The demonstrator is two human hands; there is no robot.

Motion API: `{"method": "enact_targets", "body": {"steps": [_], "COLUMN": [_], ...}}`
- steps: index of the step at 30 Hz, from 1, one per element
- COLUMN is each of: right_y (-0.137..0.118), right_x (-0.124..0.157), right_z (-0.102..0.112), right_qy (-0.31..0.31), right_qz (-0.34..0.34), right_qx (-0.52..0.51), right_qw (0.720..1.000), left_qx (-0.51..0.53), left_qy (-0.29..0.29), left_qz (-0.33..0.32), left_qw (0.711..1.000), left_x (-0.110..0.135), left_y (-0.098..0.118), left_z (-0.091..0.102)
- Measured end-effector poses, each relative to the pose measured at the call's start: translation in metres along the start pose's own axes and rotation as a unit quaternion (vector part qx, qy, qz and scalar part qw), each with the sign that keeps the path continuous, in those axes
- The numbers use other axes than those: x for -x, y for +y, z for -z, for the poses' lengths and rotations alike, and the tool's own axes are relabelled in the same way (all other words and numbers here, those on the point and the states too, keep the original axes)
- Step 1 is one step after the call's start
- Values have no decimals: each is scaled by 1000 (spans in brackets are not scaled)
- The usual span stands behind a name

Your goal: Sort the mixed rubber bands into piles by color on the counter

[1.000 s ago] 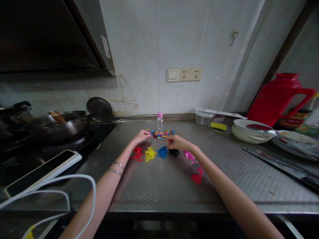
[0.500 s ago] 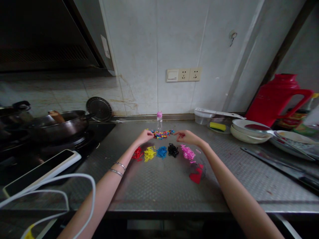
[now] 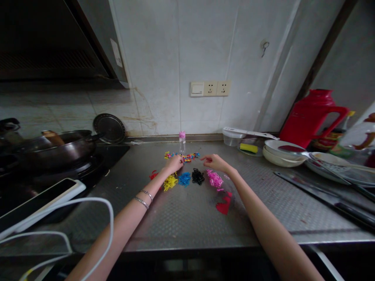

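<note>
My left hand point(image 3: 175, 164) is closed in a pinch at the near side of a mixed heap of small coloured pieces point(image 3: 187, 157); anything in its fingertips is too small to make out. To the heap's right hovers my right hand point(image 3: 216, 161), its index finger and thumb apart, seemingly holding nothing. The pieces look like thin plastic loops or clips. Nearer me lie sorted piles: red point(image 3: 153, 175), partly hidden by my left wrist, yellow point(image 3: 170, 182), blue point(image 3: 184, 178), black point(image 3: 197, 176) and pink point(image 3: 215, 179). One pink piece lies apart.
Behind the heap stands a clear bottle with a pink cap point(image 3: 182, 141). A red heart-shaped piece point(image 3: 223, 207) lies near my right forearm. Bowls point(image 3: 283, 158), a knife point(image 3: 319, 195) and a red thermos point(image 3: 312, 117) are rightward; a pan point(image 3: 58, 150) and white cable point(image 3: 109, 218) leftward.
My left hand has moved right along the near side of the heap, uncovering yellow pieces at its left end. My right hand stays near the heap's right end. The view has shifted slightly.
</note>
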State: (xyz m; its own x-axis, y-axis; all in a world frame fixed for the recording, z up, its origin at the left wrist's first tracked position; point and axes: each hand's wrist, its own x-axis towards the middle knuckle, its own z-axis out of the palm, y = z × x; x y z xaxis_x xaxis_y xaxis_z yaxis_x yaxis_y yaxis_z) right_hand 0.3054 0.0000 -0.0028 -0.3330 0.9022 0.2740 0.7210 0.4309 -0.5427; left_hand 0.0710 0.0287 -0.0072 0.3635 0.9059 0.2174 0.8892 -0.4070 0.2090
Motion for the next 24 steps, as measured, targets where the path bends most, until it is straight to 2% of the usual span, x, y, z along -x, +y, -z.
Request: {"method": "enact_targets", "body": {"steps": [6,12,19,24], "right_y": [-1,-6,-14,-14], "right_x": [0,1,4,4], "right_z": [-2,-2,-3,-4], "right_qy": [-8,-17,-21,-24], "right_qz": [-6,-9,-12,-13], "right_qx": [0,8,24,29], "right_qw": [1000,1000,999,999], "left_qx": [14,26,28,16], "left_qy": [3,13,22,34], "left_qz": [-7,-7,50,59], "left_qw": [1000,1000,998,998], "left_x": [-1,1,0,-3], "left_y": [-7,-3,3,-2], "left_z": [-1,3,-1,-8]}}
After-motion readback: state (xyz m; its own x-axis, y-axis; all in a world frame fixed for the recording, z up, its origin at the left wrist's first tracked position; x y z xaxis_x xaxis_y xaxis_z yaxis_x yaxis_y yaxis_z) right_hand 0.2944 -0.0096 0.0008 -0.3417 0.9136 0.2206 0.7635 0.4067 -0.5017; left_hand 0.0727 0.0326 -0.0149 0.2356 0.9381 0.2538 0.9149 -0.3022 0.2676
